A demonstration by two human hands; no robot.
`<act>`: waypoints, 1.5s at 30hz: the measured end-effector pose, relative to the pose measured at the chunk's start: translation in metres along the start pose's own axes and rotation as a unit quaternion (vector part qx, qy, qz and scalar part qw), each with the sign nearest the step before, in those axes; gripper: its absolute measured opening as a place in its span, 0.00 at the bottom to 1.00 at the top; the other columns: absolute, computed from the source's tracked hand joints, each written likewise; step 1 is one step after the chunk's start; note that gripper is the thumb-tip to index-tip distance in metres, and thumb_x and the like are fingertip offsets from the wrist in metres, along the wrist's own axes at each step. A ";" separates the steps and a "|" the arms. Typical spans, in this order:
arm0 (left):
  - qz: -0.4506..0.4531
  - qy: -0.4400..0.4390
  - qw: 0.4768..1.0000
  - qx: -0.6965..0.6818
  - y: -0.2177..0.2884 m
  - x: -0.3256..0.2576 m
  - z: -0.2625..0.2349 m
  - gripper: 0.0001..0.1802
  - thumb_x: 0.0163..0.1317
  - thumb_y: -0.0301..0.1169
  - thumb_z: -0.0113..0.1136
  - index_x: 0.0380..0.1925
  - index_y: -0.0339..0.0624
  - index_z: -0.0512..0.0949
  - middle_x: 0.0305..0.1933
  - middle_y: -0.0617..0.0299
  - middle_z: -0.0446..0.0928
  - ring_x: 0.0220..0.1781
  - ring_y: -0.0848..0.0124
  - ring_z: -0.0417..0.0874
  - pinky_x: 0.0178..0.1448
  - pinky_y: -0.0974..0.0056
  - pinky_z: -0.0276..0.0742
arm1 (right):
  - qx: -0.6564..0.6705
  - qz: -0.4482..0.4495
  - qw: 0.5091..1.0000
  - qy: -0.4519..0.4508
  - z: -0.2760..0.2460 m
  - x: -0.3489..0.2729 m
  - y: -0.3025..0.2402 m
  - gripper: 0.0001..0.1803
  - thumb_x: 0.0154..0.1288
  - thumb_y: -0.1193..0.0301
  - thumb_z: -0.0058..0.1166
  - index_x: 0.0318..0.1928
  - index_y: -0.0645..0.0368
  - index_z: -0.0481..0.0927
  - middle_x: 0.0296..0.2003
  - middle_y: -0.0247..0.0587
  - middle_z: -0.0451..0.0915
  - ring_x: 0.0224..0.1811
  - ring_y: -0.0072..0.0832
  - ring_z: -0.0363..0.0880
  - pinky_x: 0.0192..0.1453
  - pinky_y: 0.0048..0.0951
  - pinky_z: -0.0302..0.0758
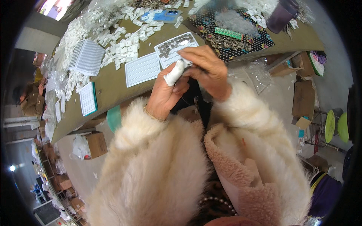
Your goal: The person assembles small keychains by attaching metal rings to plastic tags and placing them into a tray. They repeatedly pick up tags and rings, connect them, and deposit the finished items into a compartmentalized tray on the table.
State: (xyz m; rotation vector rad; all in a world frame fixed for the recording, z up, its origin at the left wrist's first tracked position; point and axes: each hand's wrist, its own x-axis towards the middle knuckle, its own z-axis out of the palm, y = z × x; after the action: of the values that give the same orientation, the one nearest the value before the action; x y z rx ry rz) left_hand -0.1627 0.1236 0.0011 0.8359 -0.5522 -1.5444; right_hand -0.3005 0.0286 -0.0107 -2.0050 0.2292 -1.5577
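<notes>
My left hand (166, 90) and my right hand (207, 67) meet at the near edge of a brown table (109, 88). The left thumb wears a white wrap, and the fingers of both hands pinch a small part between them; the part itself is too small to make out. Just beyond the fingers lies a white grid tray (174, 47) partly filled with small dark round pieces. An empty white grid tray (142, 69) lies beside it to the left. Both forearms are in fluffy cream sleeves.
Several small white plastic pieces (120, 45) are heaped across the table. A ribbed white block (87, 56) and a teal-edged tray (89, 98) lie at left. A patterned black cloth (233, 34) and purple container (282, 15) are at right. Cardboard boxes (303, 98) stand on the floor. Another person (32, 100) sits far left.
</notes>
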 end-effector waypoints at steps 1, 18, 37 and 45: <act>-0.016 0.016 0.999 -0.030 -0.002 0.000 0.000 0.13 0.73 0.43 0.57 0.43 0.46 0.75 0.29 0.74 0.69 0.19 0.82 0.59 0.24 0.73 0.57 | 0.004 0.006 1.000 0.012 0.003 -0.002 0.000 0.20 0.50 0.79 0.69 0.47 0.61 0.85 0.43 0.43 0.85 0.43 0.38 0.82 0.47 0.33 0.78; -0.069 -0.007 0.985 -0.156 -0.027 0.009 -0.022 0.12 0.71 0.40 0.59 0.39 0.43 0.76 0.23 0.71 0.66 0.20 0.81 0.61 0.25 0.72 0.57 | -0.159 -0.085 0.980 -0.080 -0.016 -0.036 0.015 0.23 0.55 0.72 0.67 0.53 0.60 0.82 0.51 0.44 0.82 0.39 0.39 0.81 0.41 0.35 0.78; 0.012 -0.003 1.000 -0.007 0.000 -0.002 -0.018 0.16 0.70 0.40 0.61 0.45 0.36 0.78 0.25 0.71 0.72 0.19 0.86 0.59 0.25 0.75 0.54 | -0.576 0.029 0.788 -0.218 -0.044 0.053 0.156 0.02 0.52 0.70 0.67 0.29 0.51 0.87 0.35 0.31 0.81 0.46 0.35 0.76 0.49 0.42 0.66; 0.036 -0.014 0.999 -0.003 0.005 -0.001 -0.027 0.17 0.71 0.39 0.59 0.47 0.34 0.79 0.25 0.71 0.72 0.20 0.85 0.58 0.26 0.74 0.53 | -0.459 0.052 0.877 -0.129 -0.055 0.048 0.167 0.04 0.54 0.73 0.67 0.31 0.54 0.84 0.33 0.33 0.81 0.42 0.38 0.77 0.46 0.43 0.67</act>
State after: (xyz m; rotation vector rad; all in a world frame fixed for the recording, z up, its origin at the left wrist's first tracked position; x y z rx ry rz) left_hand -0.1393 0.1268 -0.0119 0.7832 -0.5924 -1.4933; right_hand -0.3020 -0.1482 -0.0529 -2.8036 1.1196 -1.1683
